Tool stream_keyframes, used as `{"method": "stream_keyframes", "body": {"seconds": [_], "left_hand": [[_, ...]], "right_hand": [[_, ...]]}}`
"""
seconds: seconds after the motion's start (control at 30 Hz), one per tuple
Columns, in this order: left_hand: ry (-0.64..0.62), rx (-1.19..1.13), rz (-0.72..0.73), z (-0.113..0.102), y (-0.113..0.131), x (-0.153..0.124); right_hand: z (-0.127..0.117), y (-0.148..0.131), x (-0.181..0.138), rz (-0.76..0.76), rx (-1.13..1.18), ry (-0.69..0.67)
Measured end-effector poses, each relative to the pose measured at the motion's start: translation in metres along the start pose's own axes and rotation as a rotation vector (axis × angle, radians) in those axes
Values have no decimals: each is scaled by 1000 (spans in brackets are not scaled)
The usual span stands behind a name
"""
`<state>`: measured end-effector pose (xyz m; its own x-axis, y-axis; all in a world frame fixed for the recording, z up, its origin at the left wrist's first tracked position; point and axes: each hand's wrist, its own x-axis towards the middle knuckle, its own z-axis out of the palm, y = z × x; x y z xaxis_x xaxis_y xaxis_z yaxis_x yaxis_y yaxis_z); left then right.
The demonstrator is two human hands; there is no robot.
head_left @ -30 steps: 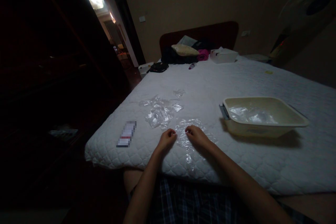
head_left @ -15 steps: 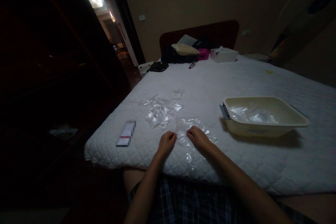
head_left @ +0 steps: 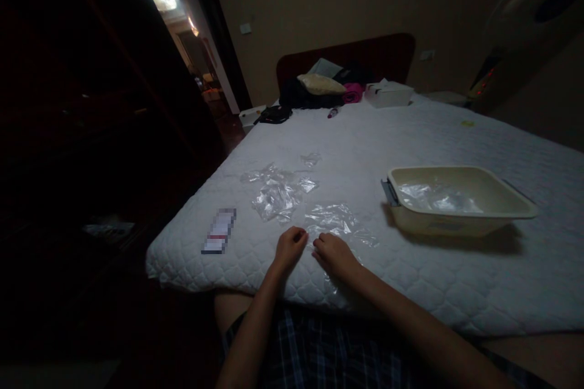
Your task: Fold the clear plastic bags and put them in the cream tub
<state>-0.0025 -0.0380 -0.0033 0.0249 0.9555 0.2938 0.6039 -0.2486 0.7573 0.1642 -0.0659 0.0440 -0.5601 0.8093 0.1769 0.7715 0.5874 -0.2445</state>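
Observation:
My left hand (head_left: pixel 291 249) is closed in a pinch at the near edge of the bed, on what looks like the edge of a clear plastic bag. Close beside it, my right hand (head_left: pixel 336 253) has its fingers curled on the same bag. Part of this clear plastic bag (head_left: pixel 333 284) shows below the right hand; the rest is mostly covered. Just beyond my fingers lie more flat clear plastic bags (head_left: pixel 332 217). A crumpled heap of clear plastic (head_left: pixel 276 194) spreads further to the left.
A cream plastic tub (head_left: pixel 465 225) with grey handles stands to the right, clear plastic inside. On the left lies a blurred-out phone (head_left: pixel 219 231). The white quilted bed (head_left: pixel 410 279) bears clothes, a pillow (head_left: pixel 322 84) and a white box (head_left: pixel 389 95) at its far end.
My right hand has moved left and a little nearer to me, closer to my left hand, covering more of the plastic bag. My left hand has stayed almost still.

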Motion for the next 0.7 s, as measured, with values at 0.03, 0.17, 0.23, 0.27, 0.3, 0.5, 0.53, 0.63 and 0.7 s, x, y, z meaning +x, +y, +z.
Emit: {"method": "stream_keyframes", "body": {"seconds": [0.03, 0.17, 0.23, 0.27, 0.3, 0.5, 0.53, 0.63, 0.7], "left_hand": [[3, -2, -1, 0, 0, 0], [10, -3, 15, 0, 1, -1], [25, -43, 15, 0, 0, -2], [33, -69, 12, 0, 0, -2], [39, -93, 10, 0, -1, -2], [10, -130, 35, -2, -2, -2], [10, -126, 34, -2, -2, -2], [9, -109, 13, -1, 0, -3], [11, -101, 4, -1, 1, -4]], "right_hand": [[2, 0, 0, 18, 3, 1], [6, 7, 1, 60, 150, 32], [7, 12, 3, 84, 279, 57], [8, 16, 5, 94, 344, 67], [8, 20, 7, 103, 402, 77], [8, 34, 17, 163, 558, 131], [7, 35, 17, 170, 558, 132], [5, 35, 17, 200, 524, 134], [5, 34, 16, 217, 496, 132]]}}
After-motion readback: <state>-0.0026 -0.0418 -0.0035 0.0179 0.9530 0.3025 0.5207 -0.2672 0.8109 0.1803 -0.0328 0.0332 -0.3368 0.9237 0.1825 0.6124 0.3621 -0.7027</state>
